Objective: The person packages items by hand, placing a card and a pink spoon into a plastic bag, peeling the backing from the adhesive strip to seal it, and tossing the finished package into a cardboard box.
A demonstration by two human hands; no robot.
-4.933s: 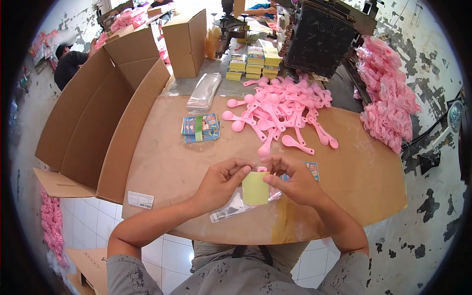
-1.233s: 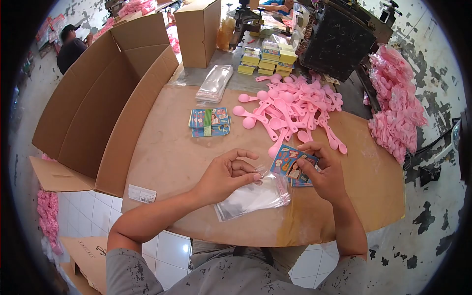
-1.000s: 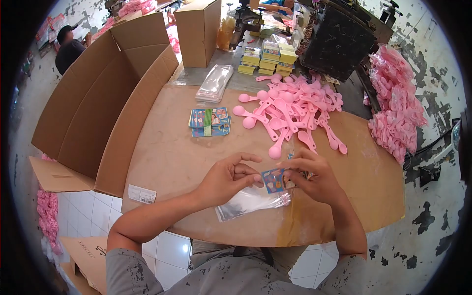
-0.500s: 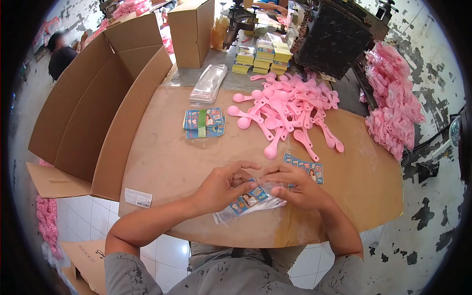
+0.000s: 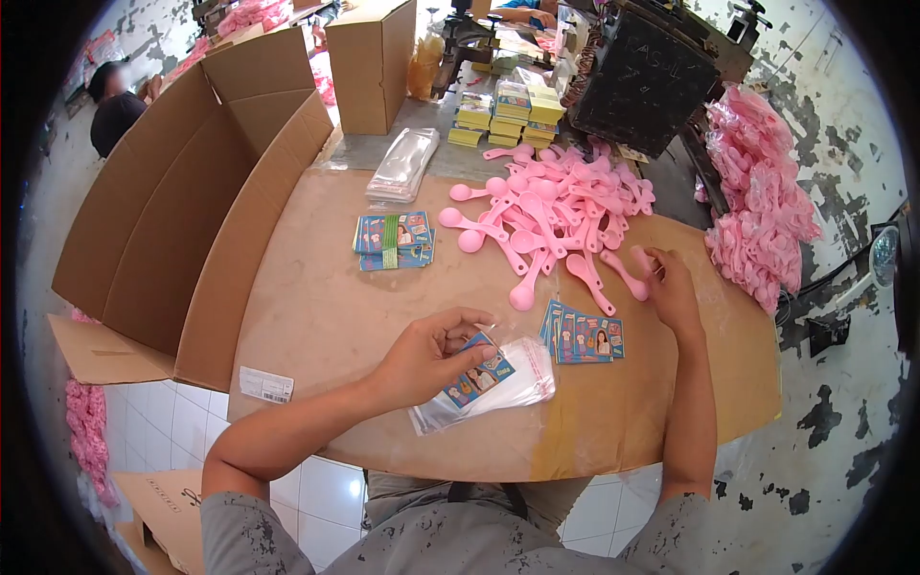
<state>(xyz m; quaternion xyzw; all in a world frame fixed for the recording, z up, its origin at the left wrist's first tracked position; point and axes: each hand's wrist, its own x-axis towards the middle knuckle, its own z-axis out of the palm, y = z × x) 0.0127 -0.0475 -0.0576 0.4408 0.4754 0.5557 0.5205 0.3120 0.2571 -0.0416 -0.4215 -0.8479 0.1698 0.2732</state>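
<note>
My left hand (image 5: 422, 359) pinches a clear plastic bag (image 5: 522, 379) near the front of the table. A blue printed card (image 5: 482, 385) shows at the bag, under my thumb. At the right edge of the pink spoon pile (image 5: 575, 196), my right hand (image 5: 676, 295) has its fingers closed on a pink measuring spoon (image 5: 641, 259), partly covered by the fingers. Another spoon (image 5: 625, 276) lies just left of those fingertips. Between my hands, several blue cards (image 5: 586, 335) lie fanned out on the cardboard sheet.
Banded blue cards (image 5: 393, 241) lie left of the spoons, below a stack of clear bags (image 5: 403, 165). A large open carton (image 5: 206, 192) stands at the left. Yellow-edged card stacks (image 5: 513, 113) and a black machine (image 5: 642, 77) are behind. Bagged pink items (image 5: 757, 192) hang right.
My right hand has left the bag and moved right and away from me to a spoon at the pile's edge. My left hand stays on the bag.
</note>
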